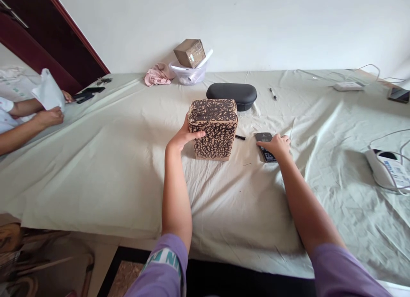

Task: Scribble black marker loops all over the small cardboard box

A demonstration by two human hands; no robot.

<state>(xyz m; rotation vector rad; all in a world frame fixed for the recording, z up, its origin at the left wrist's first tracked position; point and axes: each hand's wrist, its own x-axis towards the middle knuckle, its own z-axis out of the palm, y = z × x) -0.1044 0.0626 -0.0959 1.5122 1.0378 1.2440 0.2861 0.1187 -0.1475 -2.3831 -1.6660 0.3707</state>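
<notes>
My left hand (185, 137) grips the left side of an upright cardboard box (214, 139), its thumb lying across the front face. Black looped scribbles cover the front and top of this box. To the right, my right hand (278, 147) is closed over a smartphone (266, 154) lying on the cloth, thumb at its left edge and fingers at the right. The phone's screen is lit and shows a clock. Between the box and the phone lies a black pen (240, 137), partly hidden behind the box. A black zip case (232, 94) sits just behind the box.
A pale cloth (128, 173) covers the table. Against the wall are a pink cloth (158, 74) and a plastic tub (192, 75) bearing a small carton (190, 53). A marker (273, 94) lies behind the phone. Cabled devices (389, 169) stand right. Another person's hands (51, 116) hold a white bag at left.
</notes>
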